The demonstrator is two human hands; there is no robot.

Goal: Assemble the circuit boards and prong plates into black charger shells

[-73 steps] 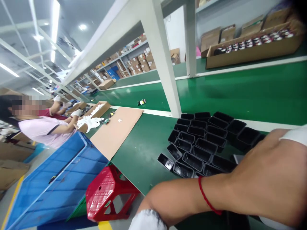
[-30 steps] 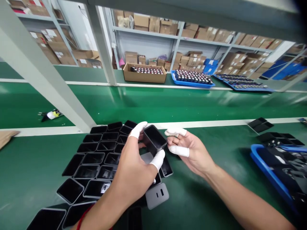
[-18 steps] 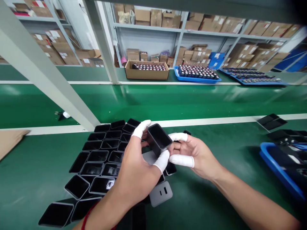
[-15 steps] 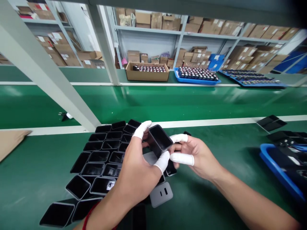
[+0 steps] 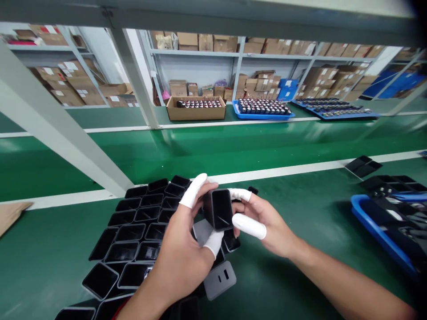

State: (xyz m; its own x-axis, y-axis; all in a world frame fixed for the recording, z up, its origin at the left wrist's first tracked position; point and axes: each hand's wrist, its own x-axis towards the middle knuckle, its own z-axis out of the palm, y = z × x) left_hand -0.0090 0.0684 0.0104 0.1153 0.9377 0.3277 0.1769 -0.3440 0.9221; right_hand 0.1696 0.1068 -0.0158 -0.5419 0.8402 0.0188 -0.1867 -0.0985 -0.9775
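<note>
Over the table I hold a black, open-ended charger housing (image 5: 222, 210), its hollow side turned toward me. My left hand (image 5: 188, 242) grips it from the left, forefinger above and thumb under its lower edge. My right hand (image 5: 263, 220) pinches its right edge with forefinger and thumb. White finger cots cover the thumbs and forefingers of both hands. Rows of similar open housings (image 5: 125, 232) stand at the left, partly hidden by my left arm. Below my hands lies a grey charger face (image 5: 220, 280) with two port slots. Another grey piece (image 5: 201, 231) shows behind my left thumb.
A blue tray (image 5: 373, 231) with dark parts and cables sits at the right, beside more black housings (image 5: 363, 166). A slanted white post (image 5: 66, 129) rises at the left. Across the green strip are a cardboard box (image 5: 196, 114), a blue tray (image 5: 263, 116) and shelves of cartons.
The housing has been turned so that its open end faces me more squarely and stands more upright. Both hands still hold it. The camera view has tilted up and shifted slightly right.
</note>
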